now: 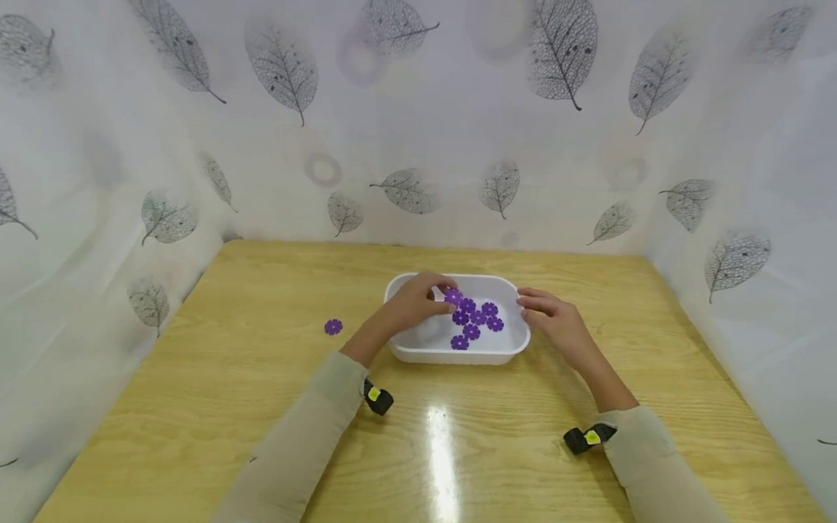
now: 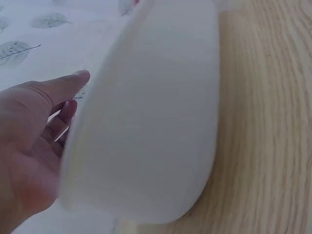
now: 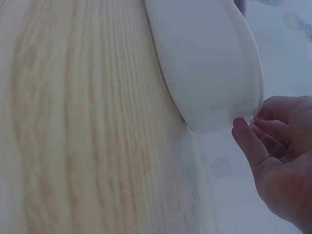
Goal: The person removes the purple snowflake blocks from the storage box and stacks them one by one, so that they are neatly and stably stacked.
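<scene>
A white oblong plastic tub (image 1: 418,356) stands on the table, and several purple flower-shaped discs (image 1: 495,324) lie inside it, some overlapping. My left hand (image 1: 418,299) reaches over the tub's left part and pinches one purple disc (image 1: 453,296) between thumb and fingers. At the tub's right end, my right hand (image 1: 556,319) holds the rim, its thumb against the outer wall. In the left wrist view the tub wall (image 2: 146,122) hides most of what the left fingers hold. The right wrist view shows the thumb and fingers at the tub's corner (image 3: 214,97).
A single purple disc (image 1: 333,327) lies on the wooden table (image 1: 261,407) left of the tub. Behind and along both sides hangs a white cloth (image 1: 418,131) printed with grey leaves. A bright light reflection shows on the table in front of the tub.
</scene>
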Tool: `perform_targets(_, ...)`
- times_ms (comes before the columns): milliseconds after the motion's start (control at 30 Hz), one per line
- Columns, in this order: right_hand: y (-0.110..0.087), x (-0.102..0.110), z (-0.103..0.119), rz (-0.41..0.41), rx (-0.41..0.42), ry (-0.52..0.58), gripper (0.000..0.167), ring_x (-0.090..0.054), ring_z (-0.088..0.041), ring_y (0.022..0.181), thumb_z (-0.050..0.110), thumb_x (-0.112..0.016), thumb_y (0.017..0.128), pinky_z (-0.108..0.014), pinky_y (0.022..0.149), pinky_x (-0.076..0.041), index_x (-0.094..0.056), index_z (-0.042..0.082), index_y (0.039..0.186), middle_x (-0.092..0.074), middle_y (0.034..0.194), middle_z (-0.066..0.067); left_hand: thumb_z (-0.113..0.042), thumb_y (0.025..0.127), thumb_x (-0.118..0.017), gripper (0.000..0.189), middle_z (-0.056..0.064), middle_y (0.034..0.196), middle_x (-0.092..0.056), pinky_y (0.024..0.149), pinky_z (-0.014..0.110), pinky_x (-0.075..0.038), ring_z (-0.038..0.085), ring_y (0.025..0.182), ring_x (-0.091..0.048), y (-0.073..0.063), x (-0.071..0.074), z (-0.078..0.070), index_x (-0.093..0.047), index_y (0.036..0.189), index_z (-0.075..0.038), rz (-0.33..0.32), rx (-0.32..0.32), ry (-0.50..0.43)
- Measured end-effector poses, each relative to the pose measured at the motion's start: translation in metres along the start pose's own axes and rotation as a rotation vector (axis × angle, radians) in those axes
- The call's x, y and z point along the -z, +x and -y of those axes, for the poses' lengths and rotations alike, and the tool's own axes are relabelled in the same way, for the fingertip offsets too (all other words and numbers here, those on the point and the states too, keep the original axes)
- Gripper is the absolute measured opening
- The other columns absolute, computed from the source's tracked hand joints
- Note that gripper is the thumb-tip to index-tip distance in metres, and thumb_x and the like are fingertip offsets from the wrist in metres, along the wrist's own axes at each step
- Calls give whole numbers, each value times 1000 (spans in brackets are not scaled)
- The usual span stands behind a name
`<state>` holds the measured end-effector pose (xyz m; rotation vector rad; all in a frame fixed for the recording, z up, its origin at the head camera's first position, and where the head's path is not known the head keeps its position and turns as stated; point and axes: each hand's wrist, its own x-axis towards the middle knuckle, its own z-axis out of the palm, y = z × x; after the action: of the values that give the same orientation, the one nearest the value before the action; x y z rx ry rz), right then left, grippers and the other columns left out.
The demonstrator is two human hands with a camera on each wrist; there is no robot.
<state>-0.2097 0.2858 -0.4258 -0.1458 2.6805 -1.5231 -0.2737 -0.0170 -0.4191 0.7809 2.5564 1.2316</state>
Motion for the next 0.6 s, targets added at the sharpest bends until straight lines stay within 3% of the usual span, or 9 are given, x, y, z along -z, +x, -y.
perform_targets(200,-2,-1,1,-5,0,2,38,-40,-33,145,23,-63,100,-50,114,-39,-64,4,133,-47,155,-5,-28,93,-74,39,2,120,-62,83,34,-51,20,97,-57,-29,28,4,-64,130,-19,-127,-3,-60)
perform_targets(400,-2,-1,1,-10,-3,-12,37,-40,-34,146,23,-62,101,-51,114,-39,-64,4,133,-47,156,-5,-27,93,-74,38,2,119,-63,78,36,-51,21,94,-57,-62,54,19,-65,128,-18,-234,21,-76)
perform_targets(600,-4,-1,1,-6,-2,-20,38,-39,-34,146,25,-60,102,-51,113,-39,-64,5,134,-46,156,-5,-30,94,-72,43,5,122,-60,65,32,-52,23,92,-55,-93,72,43,-61,133,-17,-263,108,-65)
